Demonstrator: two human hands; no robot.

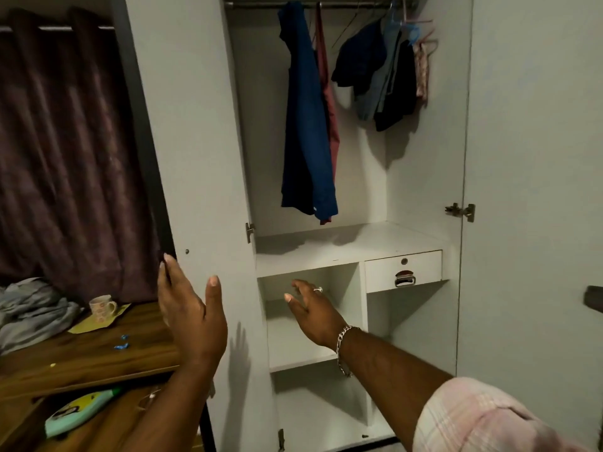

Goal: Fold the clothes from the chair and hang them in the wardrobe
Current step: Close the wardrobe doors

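Wardrobe (424,177) open, left hand (187,308) on door (189,158)

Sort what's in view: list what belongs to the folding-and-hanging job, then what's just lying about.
Job: wardrobe; hanging rail; blue garment on the rail; dark clothes on hangers; left hand at the wardrobe door; right hand.

Lying about: mug; desk; curtain; drawer.

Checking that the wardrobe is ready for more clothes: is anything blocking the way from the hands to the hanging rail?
Nothing visible does. Both doors stand open, and the left hand and right hand are empty. The rail has a free stretch between the blue garment and the dark clothes.
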